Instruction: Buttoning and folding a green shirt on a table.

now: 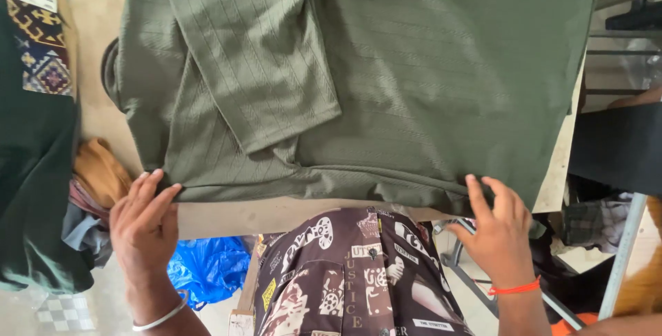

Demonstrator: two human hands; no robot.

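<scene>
On pale table (pixel 227 215), olive shirt (pixel 386 88).

Brown printed shirt (pixel 352 274), silver bangle (pixel 162 319) on left wrist, orange thread (pixel 516 288) on right.

You are looking at an olive green shirt (pixel 386 88) showing a faint woven stripe, filling the middle of the frame. At the bottom centre, your own brown shirt (pixel 352 274) is showing cream graphic prints. A dark green garment (pixel 31 170) at the left edge is carrying a multicoloured geometric patch (upper left). A bright blue plastic bag (pixel 207 267) is sitting at lower left.
</scene>
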